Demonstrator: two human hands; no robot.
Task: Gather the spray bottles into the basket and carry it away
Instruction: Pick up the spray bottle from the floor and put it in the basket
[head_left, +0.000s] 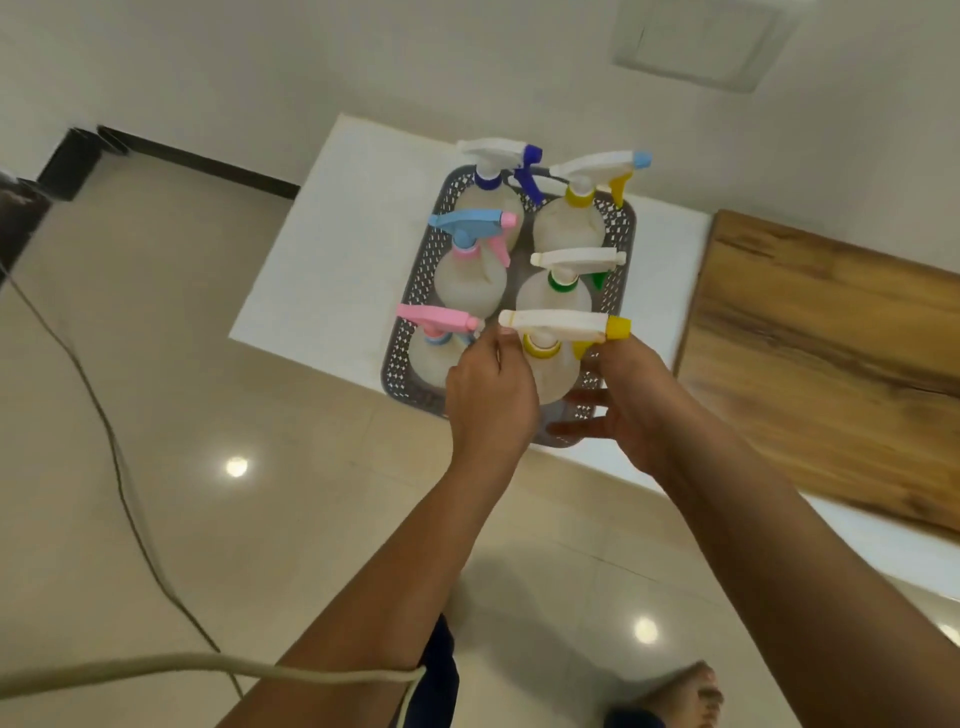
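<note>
A grey perforated basket (621, 244) stands on a small white table (322, 249), with several translucent spray bottles upright inside it. At the back are a blue-collared bottle (491, 179) and a yellow-collared one (579, 195). In the middle are a light-blue-and-pink head (467, 223) and a green-collared one (563, 280). Nearest are a pink head (434, 317) and a white head with a yellow nozzle (558, 323). My left hand (491, 395) grips that last bottle at the back of its head. My right hand (626, 410) cups its body, thumb by the trigger and fingers across the basket's near rim.
A wooden tabletop (821, 353) adjoins the white table on the right. A dark cable (111, 431) runs over the tiled floor at left. A pale cord (208, 665) crosses my left forearm. A foot (691, 691) shows at the bottom.
</note>
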